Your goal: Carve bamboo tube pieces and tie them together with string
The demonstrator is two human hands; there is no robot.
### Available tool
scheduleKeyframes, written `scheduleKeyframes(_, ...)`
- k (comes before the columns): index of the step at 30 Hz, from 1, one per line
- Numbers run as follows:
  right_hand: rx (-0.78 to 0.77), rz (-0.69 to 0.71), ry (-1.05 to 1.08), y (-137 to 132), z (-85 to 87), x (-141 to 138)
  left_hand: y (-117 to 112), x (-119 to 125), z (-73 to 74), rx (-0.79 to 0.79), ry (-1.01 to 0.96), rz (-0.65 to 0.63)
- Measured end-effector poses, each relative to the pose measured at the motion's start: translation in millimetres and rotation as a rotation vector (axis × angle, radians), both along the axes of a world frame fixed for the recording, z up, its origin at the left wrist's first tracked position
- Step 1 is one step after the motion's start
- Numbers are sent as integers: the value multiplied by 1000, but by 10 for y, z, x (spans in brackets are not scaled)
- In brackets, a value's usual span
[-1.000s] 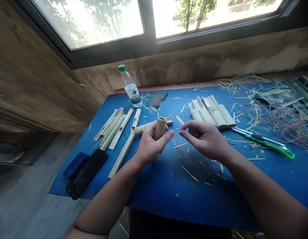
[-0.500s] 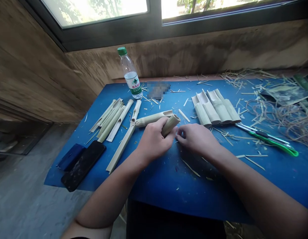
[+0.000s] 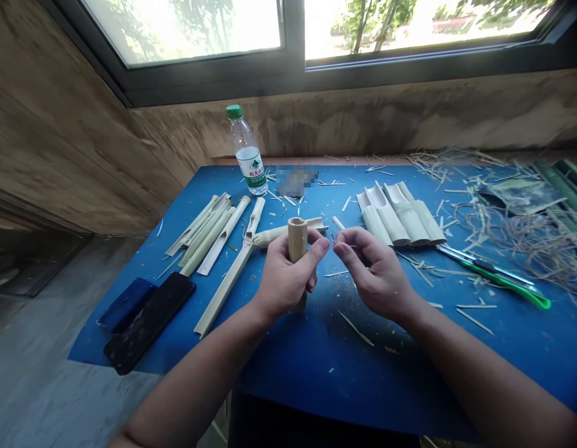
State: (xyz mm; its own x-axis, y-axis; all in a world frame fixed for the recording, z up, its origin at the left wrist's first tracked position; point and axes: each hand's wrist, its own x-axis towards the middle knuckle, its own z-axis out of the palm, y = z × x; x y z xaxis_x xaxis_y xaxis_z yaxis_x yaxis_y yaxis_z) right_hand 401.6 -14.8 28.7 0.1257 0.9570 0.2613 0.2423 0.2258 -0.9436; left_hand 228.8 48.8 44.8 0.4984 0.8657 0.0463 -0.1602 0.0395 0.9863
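My left hand (image 3: 286, 280) is wrapped round a short bamboo tube (image 3: 297, 241), held nearly upright with its hollow end facing up. Close by on the right, my right hand (image 3: 375, 270) pinches thumb against forefinger. A tiny thin dark thing shows at those fingertips, too small to name. Behind the hands lies a cut bamboo piece (image 3: 274, 234), partly covered by the left hand. It meets a long split bamboo piece (image 3: 226, 287) at a joint. Four-sided groups aside, several half-cut bamboo tubes (image 3: 400, 218) lie side by side at the right.
At the left lie several bamboo strips (image 3: 209, 230), a black phone (image 3: 151, 320) and a dark blue case (image 3: 127, 305). A water bottle (image 3: 249, 158) stands at the back. A green utility knife (image 3: 498, 277), tangled string (image 3: 526, 233) and shavings lie right on the blue table (image 3: 288, 367).
My left hand has turned the bamboo tube from tilted to nearly upright. My right hand has risen off the table and turned, its pinched fingertips now showing. The view has tipped up slightly.
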Motion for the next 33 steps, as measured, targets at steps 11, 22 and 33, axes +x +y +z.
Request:
scheduleKeyframes(11,-65,5,132,-26,43,23,-39,4,-52,3,-151,-7)
scheduleKeyframes(22,43,-178,143,-97,158,31,-40,-14,32,-36,-2,-16)
scheduleKeyframes(33,-38,-161,179,-45,77,165,-65,-62,61,181,94,-62)
